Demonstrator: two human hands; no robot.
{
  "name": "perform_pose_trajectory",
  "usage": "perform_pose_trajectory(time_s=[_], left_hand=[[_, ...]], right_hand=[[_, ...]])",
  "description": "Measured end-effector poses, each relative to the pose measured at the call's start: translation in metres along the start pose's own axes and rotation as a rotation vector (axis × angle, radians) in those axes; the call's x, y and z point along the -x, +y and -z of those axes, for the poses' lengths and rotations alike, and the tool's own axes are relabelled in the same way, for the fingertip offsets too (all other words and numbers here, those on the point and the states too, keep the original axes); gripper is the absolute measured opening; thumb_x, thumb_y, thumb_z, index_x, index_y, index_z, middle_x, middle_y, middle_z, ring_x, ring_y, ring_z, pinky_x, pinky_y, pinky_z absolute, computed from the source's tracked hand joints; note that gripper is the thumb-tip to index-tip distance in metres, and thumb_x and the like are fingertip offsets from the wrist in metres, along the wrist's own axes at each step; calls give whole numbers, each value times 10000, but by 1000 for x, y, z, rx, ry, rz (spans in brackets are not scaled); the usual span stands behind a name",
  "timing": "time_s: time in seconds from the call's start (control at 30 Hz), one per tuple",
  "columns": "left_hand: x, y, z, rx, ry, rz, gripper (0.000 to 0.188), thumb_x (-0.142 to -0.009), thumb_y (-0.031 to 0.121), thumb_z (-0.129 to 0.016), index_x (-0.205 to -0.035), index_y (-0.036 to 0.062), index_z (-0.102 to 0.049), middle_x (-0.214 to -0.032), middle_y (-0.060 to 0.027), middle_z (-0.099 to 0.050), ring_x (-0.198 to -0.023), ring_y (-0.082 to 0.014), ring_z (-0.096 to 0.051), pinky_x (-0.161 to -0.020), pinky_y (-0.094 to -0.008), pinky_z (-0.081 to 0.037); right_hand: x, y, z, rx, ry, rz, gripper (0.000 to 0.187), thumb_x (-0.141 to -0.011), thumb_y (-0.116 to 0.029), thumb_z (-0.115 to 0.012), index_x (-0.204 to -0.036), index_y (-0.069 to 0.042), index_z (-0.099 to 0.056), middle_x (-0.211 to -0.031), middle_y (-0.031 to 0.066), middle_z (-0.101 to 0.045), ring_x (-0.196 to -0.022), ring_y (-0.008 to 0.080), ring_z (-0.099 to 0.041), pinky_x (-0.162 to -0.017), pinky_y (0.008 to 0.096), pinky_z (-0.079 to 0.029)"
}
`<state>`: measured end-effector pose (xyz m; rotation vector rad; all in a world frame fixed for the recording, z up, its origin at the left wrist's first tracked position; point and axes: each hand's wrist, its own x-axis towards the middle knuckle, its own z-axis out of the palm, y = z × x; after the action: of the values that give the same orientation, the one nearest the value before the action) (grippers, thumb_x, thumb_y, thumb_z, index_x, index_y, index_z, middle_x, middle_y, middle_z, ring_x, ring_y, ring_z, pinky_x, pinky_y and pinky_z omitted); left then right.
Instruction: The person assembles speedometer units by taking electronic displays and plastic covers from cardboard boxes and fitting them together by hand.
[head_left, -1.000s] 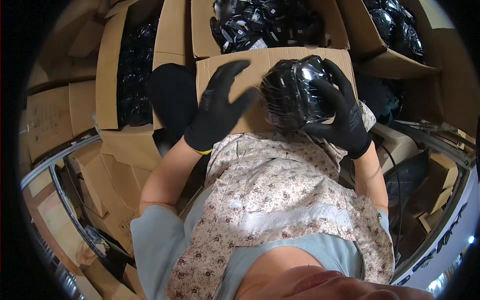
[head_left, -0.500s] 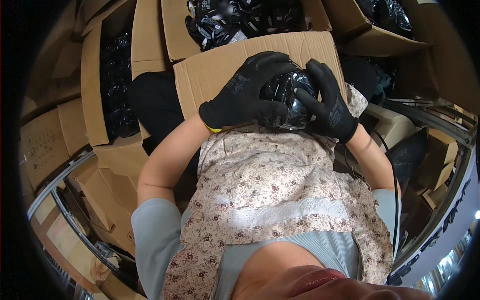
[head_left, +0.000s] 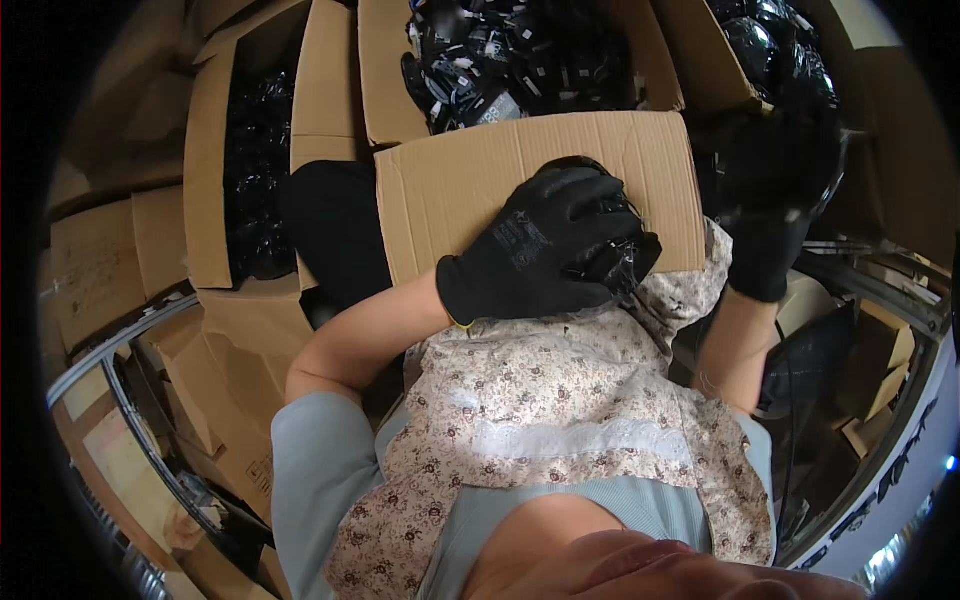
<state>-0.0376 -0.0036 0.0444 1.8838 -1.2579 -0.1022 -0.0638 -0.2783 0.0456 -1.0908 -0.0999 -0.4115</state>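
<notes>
Left hand (head_left: 545, 240) around bundle (head_left: 626, 262), boxes (head_left: 385, 90) beyond

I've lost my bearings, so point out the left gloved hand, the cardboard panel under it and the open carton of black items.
Left gloved hand (head_left: 540, 243): head view, back of the glove.
Cardboard panel (head_left: 440, 195): head view, its bare left part.
Open carton of black items (head_left: 386, 85): head view, its left side.

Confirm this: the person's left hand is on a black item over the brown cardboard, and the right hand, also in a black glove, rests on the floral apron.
Wrong about where the right hand is: the head view shows it off the floral apron, out past the right edge of the brown cardboard. The rest stands.
</notes>
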Motion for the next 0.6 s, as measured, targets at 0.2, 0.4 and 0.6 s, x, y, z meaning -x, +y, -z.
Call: perform_pose_trajectory(time_s=[0.2,0.4,0.6], left_hand=[[-3,-29,12,148,-110,1,697,-746,431,-744,-1307,70,-541,-1321,-218,-494,-1237,-401,-464,-1061,-499,-350],[-2,-80,47,602,145,281,363,-953,315,-584,-1178,31,-607,-1203,-160,-594,-1082,-303,-597,-979,-429,-450],[-58,-291,21,-569,-272,245,218,-796,245,-646,-925,81,-710,-950,-123,-686,-918,-309,-651,-819,-416,-513]], right_hand=[[-100,87,-58,445,-66,-129,835,-769,-226,-740,-1462,-33,-317,-1371,154,-471,-1248,251,-483,-1029,373,-419],[-100,124,-99,466,-64,231,913,-707,-225,-778,-1464,-30,-306,-1404,140,-431,-1287,241,-440,-1060,367,-374],[-88,122,-82,481,129,132,1019,-681,-345,-727,-1510,-54,-211,-1482,122,-350,-1315,224,-407,-1096,360,-338]])
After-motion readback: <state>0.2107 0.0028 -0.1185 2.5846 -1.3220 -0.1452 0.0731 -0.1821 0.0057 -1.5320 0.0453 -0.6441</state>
